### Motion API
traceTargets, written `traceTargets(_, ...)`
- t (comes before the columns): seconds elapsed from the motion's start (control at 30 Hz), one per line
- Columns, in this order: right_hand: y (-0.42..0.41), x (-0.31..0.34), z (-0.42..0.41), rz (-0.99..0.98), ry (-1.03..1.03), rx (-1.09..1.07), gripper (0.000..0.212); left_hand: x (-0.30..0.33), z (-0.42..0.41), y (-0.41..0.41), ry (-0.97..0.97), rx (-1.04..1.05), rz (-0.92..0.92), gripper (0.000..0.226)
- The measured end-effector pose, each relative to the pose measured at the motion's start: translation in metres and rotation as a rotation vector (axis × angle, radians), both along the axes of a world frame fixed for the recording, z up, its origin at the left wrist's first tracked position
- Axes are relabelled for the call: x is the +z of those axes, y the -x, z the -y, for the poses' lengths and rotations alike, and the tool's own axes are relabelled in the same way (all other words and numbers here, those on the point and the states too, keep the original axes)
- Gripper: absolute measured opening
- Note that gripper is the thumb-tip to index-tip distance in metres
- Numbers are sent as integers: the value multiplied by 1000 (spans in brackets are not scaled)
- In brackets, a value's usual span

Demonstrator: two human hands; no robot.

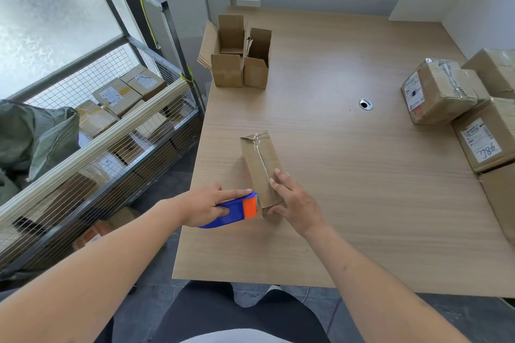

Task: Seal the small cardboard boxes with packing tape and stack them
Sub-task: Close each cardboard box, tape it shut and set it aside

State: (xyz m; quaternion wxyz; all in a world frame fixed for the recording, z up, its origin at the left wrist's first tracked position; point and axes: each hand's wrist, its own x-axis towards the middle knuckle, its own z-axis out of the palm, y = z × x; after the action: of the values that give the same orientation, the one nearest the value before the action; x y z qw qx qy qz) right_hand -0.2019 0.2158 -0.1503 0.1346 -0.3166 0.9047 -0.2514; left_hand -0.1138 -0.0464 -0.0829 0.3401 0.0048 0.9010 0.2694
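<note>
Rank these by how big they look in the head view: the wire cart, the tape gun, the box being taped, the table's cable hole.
1. Wire cart
2. Box being taped
3. Tape gun, close to the box; nearer the camera, so unsure
4. Cable hole

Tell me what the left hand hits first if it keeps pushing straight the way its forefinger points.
Probably the small cardboard box: the left hand aims its tape dispenser rightward at the box's near end, already touching or nearly so.

Both arms reach forward, hands close together.
Left hand (pixel 204 207) curled in a grip, index finger straight; right hand (pixel 295 200) fingers extended, thumb apparently tucked under.
</note>
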Motion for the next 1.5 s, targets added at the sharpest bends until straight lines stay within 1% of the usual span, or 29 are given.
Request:
traceTargets(0.1,3,1,0,-6,1,-13,76,-2,-1,-3,-22,12,5,66)
traceTargets(0.27,5,-3,-5,-2,19,-3,77,-4,3,-12,-68,43,6,68)
traceTargets(0.47,16,-7,-9,92,73,18,80,-7,10,-30,-106,72,28,71)
traceTargets(0.53,16,-5,-8,100,61,15,80,-9,8,-32,-110,94,18,71)
traceTargets(0.7,14,1,-6,51,-11,30,77,-11,1,-34,-110,128,-3,71)
traceTargets(0.8,10,11,-3,35,-65,17,77,-9,-1,-34,-100,117,-9,70)
traceTargets(0.9,4,18,3,29,-139,0,87,-10,-1,-34,-72,106,-21,70)
traceTargets(1.0,-2,20,7,19,-143,-31,93,-13,-3,-32,-26,91,-50,68)
traceTargets(1.07,-4,21,10,35,-142,-60,91,-18,-6,-28,-7,100,-41,66)
traceTargets(1.23,-10,21,16,68,-136,-123,86,-25,-16,-20,-8,134,47,60)
traceTargets(1.5,-15,23,21,72,-135,-156,83,-21,-22,-6,71,71,92,57)
